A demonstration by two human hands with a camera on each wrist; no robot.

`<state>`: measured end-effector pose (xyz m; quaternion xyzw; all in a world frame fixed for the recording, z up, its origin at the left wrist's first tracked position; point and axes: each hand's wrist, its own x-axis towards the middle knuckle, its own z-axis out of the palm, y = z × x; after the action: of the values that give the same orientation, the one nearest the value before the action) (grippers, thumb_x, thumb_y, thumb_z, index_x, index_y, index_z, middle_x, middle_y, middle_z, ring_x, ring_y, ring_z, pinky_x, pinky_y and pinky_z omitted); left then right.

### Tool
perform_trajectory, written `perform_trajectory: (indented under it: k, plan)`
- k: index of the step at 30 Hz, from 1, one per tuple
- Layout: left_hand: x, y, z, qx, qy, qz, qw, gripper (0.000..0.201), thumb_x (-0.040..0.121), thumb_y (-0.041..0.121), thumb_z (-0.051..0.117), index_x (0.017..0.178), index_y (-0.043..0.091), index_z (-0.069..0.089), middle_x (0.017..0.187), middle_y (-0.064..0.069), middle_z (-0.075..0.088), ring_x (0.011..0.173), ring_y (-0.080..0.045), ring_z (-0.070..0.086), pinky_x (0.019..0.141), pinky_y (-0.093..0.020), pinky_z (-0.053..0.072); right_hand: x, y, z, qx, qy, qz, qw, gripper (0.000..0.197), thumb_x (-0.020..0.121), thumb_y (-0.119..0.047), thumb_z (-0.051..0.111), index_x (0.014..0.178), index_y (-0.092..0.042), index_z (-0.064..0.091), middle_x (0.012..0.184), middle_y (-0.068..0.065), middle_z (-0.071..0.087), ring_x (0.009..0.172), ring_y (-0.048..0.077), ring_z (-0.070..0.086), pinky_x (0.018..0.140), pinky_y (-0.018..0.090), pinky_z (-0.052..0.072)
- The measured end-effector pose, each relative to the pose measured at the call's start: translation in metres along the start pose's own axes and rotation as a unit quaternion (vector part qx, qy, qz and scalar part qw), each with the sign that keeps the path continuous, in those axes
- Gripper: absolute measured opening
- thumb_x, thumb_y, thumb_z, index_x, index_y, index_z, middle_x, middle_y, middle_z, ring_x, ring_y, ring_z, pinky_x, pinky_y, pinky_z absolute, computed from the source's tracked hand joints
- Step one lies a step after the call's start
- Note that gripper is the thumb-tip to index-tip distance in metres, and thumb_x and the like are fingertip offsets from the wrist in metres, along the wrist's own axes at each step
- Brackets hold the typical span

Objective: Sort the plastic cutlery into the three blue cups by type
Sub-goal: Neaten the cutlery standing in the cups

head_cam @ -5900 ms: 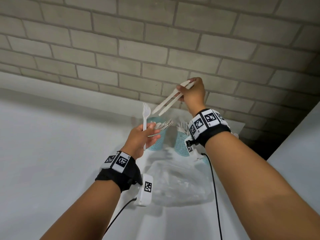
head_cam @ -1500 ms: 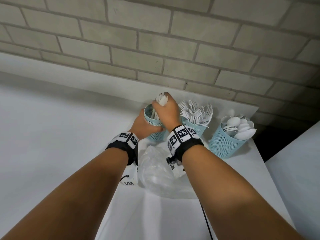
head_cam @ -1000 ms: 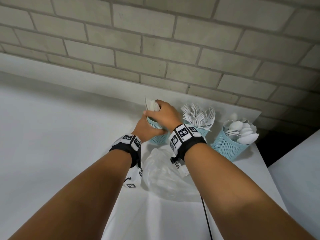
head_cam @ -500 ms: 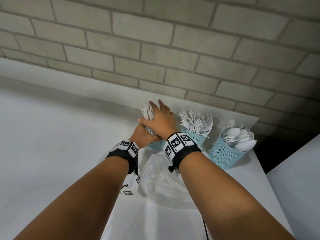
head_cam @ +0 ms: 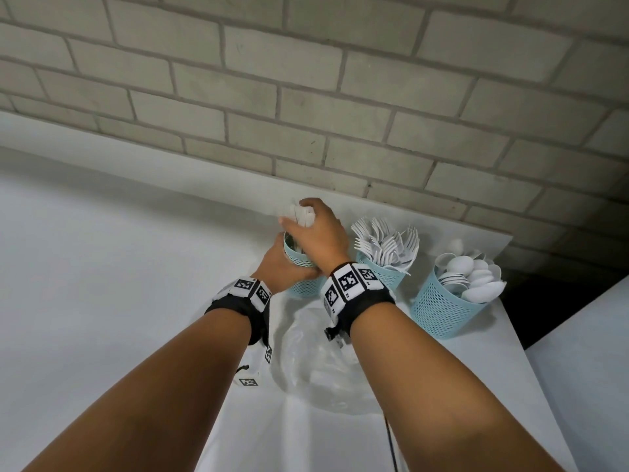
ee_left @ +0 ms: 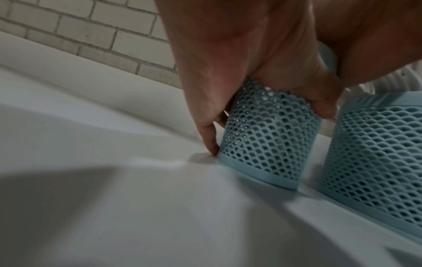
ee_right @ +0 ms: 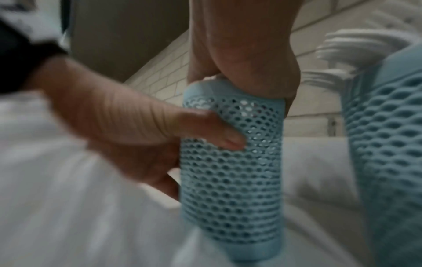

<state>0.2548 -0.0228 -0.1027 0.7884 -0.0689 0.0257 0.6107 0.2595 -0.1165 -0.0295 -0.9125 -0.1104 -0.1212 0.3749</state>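
My left hand [head_cam: 284, 267] wraps the left blue cup [ee_left: 269, 133] on the white worktop [head_cam: 102, 284], thumb and fingers curled round its mesh wall. My right hand [head_cam: 321, 235] sits on top of that cup, its grip closed round a bunch of white knives [head_cam: 301, 214] standing in it. Just beside it the middle cup [head_cam: 383, 277] holds the forks [head_cam: 388, 241]; the right cup [head_cam: 442, 313], a little apart, holds the spoons [head_cam: 473, 277]. A clear plastic bag [head_cam: 316, 366] lies in front of the cups.
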Motion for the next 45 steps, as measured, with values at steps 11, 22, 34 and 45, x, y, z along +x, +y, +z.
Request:
perform_trajectory:
  k: [11,22,34,45]
  plan:
    - [0.002,-0.008,-0.004,0.011,0.012,-0.027,0.999,0.101,0.043,0.043,0.09,0.129,0.015,0.044,0.115,0.0,0.065,0.105,-0.015,0.064,0.094,-0.044,0.051,0.01,-0.004,0.002,-0.019,-0.053,0.006,0.998,0.027,0.086,-0.037,0.056,0.103,-0.016,0.059,0.085,0.004,0.067,0.078,0.023,0.063,0.071,0.031,0.047]
    - [-0.001,-0.003,-0.001,0.009,0.027,-0.031,0.999,0.097,0.044,0.031,0.086,0.127,0.015,0.038,0.116,-0.002,0.061,0.105,-0.018,0.061,0.095,-0.04,0.05,0.007,-0.001,0.002,0.006,-0.024,0.021,0.999,0.022,0.082,-0.033,0.056,0.097,-0.017,0.058,0.086,0.002,0.068,0.08,0.023,0.064,0.075,0.034,0.052]
    - [0.002,-0.008,-0.001,0.035,0.031,-0.022,0.999,0.102,0.043,0.041,0.084,0.131,0.015,0.038,0.116,0.002,0.058,0.105,-0.014,0.061,0.091,-0.035,0.051,0.011,0.0,-0.001,0.205,0.045,0.056,0.976,0.013,0.087,-0.026,0.06,0.087,-0.015,0.054,0.081,0.003,0.067,0.076,0.022,0.065,0.075,0.037,0.055]
    - [0.003,-0.01,0.001,0.046,0.04,-0.014,0.998,0.106,0.043,0.04,0.085,0.133,0.016,0.035,0.121,0.002,0.057,0.11,-0.012,0.058,0.098,-0.038,0.049,0.008,0.002,-0.007,0.291,0.03,0.066,0.954,0.064,0.078,-0.026,0.072,0.13,-0.036,0.036,0.122,-0.001,0.054,0.108,0.016,0.057,0.092,0.036,0.051]
